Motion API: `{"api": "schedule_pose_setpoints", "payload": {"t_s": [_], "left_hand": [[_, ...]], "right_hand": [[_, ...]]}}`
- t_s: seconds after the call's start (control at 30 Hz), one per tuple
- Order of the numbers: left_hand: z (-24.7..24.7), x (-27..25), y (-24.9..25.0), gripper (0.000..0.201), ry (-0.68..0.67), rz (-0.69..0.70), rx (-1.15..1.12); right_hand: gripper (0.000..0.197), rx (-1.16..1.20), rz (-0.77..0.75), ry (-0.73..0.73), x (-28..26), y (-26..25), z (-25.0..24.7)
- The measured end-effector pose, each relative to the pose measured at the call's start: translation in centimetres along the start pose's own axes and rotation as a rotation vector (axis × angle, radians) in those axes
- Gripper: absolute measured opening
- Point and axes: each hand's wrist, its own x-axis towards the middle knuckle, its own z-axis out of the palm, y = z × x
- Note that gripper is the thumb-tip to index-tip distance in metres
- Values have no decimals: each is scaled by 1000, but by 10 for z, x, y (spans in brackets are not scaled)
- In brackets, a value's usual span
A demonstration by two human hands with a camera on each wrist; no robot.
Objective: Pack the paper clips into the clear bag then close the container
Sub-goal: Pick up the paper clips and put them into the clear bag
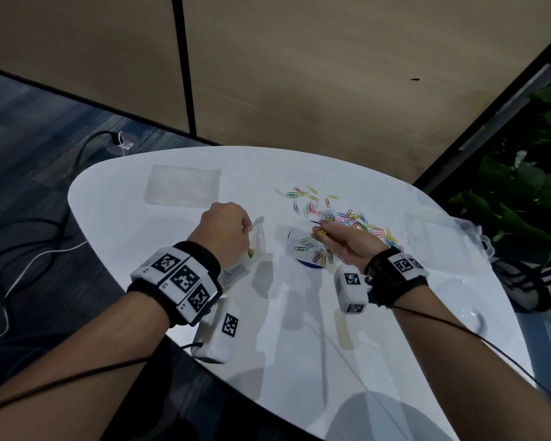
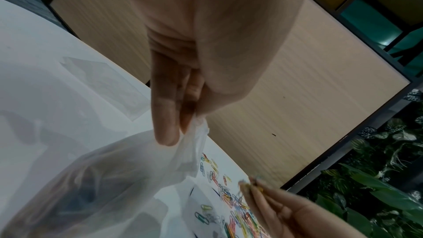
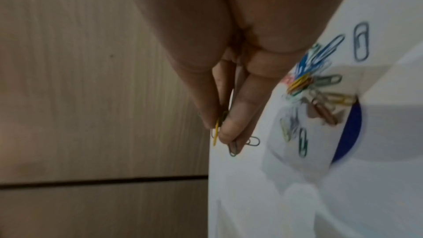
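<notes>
A: Dozens of coloured paper clips [image 1: 347, 218] are lying scattered on the white table [image 1: 299, 345], well to the right of the clear bag [image 1: 256, 240]. Only a few are showing inside it, low down.

B: And the right hand [image 1: 347, 240] is pinching a small bunch, a yellow clip [image 3: 216, 129] sticking out between thumb and fingertips. A bunch like that is slipping easily; one loose clip is enough to drop short of the bag.

A: The left hand [image 1: 223, 230] is gripping the bag by its top edge, fingers [image 2: 165, 115] closed on the thin plastic. I am judging the mouth to be the weak point: the film is sagging, so it may be folding shut just as the clips are arriving.

B: Then they are bouncing off the outside and skating across the glossy top, perhaps over the edge near the left wrist.

A: There is also a round clear lid with a blue rim [image 1: 306, 246] lying between the hands, with clips on it. A sleeve or wrist camera may be sweeping those off in passing.

B: And the container?

A: A clear plastic box [image 1: 477, 237] is sitting at the far right edge of the table, partly over it by the look of things. Whether it is open I cannot tell. A careless reach is knocking that to the floor.
</notes>
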Motion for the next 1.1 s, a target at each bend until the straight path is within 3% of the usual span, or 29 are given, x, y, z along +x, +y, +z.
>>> {"api": "schedule_pose_setpoints", "payload": {"t_s": [0.1, 0.23, 0.37, 0.43, 0.53, 0.6, 0.67, 0.73, 0.83, 0.9, 0.97, 1.03, 1.1], "left_hand": [[3, -1, 5, 18, 5, 0, 10], [5, -2, 10, 19, 7, 6, 20], [7, -1, 14, 18, -6, 13, -4], [8, -2, 14, 18, -17, 17, -3], [5, -3, 13, 19, -8, 24, 10], [3, -4, 12, 20, -1, 17, 8], [1, -5, 11, 21, 0, 10, -1], [-1, -6, 9, 21, 6, 11, -5], [-4, -7, 5, 20, 14, 13, 6], [-6, -9, 1, 20, 25, 9, 14], [-8, -10, -3, 21, 38, 3, 18], [-10, -9, -5, 21, 36, -4, 6], [-12, -9, -6, 20, 28, -13, -3]], "right_hand": [[14, 125, 21, -120, -25, 6, 36], [14, 50, 50, -219, -39, 29, 80], [23, -167, -36, -103, -38, 51, 104], [23, -331, -150, -34, -35, 57, 110], [23, -845, -385, 16, -39, 55, 116], [30, -1199, -482, -106, -44, 49, 118], [38, -1334, -458, -238, -48, 44, 118], [34, -1179, -422, -300, -49, 37, 114], [35, -708, -316, -274, -40, 28, 99], [40, -748, -382, -136, -22, 26, 85], [38, -1151, -480, -46, -3, 30, 67], [41, -1781, -471, -132, 12, 45, 48], [53, -2167, -452, -183, 23, 62, 22]]}}
